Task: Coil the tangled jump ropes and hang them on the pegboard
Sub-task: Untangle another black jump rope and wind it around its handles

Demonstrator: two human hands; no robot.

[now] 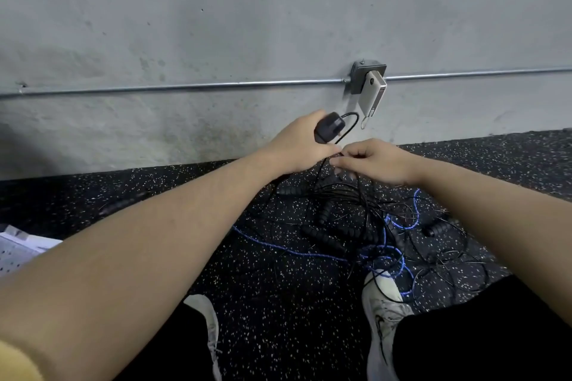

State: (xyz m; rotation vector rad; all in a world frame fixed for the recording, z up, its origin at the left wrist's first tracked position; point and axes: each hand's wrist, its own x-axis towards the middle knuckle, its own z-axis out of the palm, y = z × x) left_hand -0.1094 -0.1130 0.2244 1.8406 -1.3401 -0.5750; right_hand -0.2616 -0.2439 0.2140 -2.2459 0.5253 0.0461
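Both hands curled: left hand (298,145) grips black handle (328,130); right hand (376,161) fingers (340,165) pinch black cord (360,192).

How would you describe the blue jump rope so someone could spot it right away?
Start at the speckled black floor below the grey wall, then find the rope tangle under the hands. The blue rope snakes across the floor towards the right shoe. It is the only coloured cord; the rest are black.
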